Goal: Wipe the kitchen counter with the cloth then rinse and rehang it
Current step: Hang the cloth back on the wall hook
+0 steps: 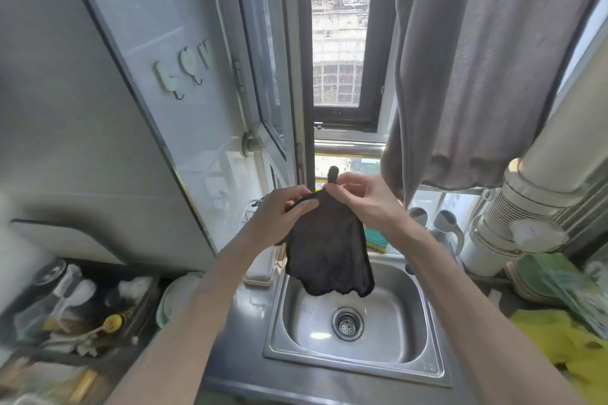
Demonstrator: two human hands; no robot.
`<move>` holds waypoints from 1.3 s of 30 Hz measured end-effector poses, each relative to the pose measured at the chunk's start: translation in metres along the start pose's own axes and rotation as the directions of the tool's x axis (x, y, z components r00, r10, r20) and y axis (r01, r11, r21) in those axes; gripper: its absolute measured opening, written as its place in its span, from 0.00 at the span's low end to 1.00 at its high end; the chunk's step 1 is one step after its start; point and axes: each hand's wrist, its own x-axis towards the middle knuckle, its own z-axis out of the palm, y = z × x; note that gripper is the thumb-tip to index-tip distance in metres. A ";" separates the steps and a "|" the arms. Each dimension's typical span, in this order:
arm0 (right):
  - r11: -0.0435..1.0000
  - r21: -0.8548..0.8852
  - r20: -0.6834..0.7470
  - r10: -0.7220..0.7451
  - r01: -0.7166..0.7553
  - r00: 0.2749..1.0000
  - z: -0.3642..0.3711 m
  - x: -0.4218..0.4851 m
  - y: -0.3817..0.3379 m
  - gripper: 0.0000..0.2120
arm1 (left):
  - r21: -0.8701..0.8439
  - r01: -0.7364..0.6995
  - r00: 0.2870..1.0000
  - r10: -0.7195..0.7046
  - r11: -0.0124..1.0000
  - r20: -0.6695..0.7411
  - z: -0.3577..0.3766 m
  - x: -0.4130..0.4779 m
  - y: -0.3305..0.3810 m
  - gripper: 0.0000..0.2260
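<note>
Pinching cloth (329,256) top with left hand (283,214), tab (334,172) with right hand (358,199), over sink (427,368) far edge; best to spread tab wide, then slip onto hook (197,80).

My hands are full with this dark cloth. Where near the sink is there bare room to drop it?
Free: the sink basin around the drain strainer, and the steel counter strip between the sink's left rim and the stacked plates. Crowded: the dish rack far left, the yellow cloth and plastic bag on the right, the sponge behind the sink.
</note>
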 end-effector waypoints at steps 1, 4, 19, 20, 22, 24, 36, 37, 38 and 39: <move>0.999 0.042 -0.011 -0.001 0.001 1.000 0.006 0.000 -0.004 0.11 | 0.027 0.010 1.000 -0.010 1.000 -0.017 -0.004 -0.002 -0.001 0.15; 0.999 -0.004 -0.030 -0.047 0.047 0.998 0.027 0.007 -0.013 0.12 | -0.089 0.058 0.995 -0.066 0.994 -0.081 -0.020 -0.005 0.002 0.14; 0.985 -0.130 0.111 -0.103 0.117 0.988 0.099 0.045 -0.038 0.08 | -0.187 0.036 0.901 -0.113 0.982 -0.420 -0.096 -0.019 0.002 0.07; 0.991 -0.095 0.081 -0.092 0.100 0.992 0.104 0.048 -0.038 0.07 | -0.165 0.040 0.892 -0.109 0.986 -0.438 -0.099 -0.019 0.000 0.07; 0.995 -0.027 0.031 -0.094 0.095 0.995 0.115 0.056 -0.041 0.06 | -0.163 0.046 0.876 -0.118 0.986 -0.467 -0.107 -0.017 -0.002 0.06; 0.995 0.037 -0.008 -0.091 0.091 0.996 0.125 0.064 -0.045 0.04 | -0.171 0.061 0.860 -0.138 0.983 -0.491 -0.117 -0.015 -0.002 0.06; 0.910 0.410 0.071 -0.097 0.060 0.993 0.158 0.113 -0.062 0.10 | -0.152 0.241 0.898 -0.280 0.959 -0.339 -0.163 0.013 -0.005 0.11; 0.925 0.365 0.057 -0.133 0.104 0.989 0.158 0.116 -0.063 0.09 | -0.168 0.231 0.915 -0.273 0.958 -0.299 -0.161 0.013 -0.007 0.13; 0.932 0.337 0.046 -0.160 0.135 0.986 0.158 0.120 -0.065 0.07 | -0.193 0.219 0.928 -0.265 0.956 -0.260 -0.160 0.013 -0.010 0.17; 0.932 0.328 0.043 -0.178 0.154 0.983 0.157 0.124 -0.067 0.07 | -0.217 0.212 0.943 -0.258 0.953 -0.211 -0.158 0.014 -0.013 0.22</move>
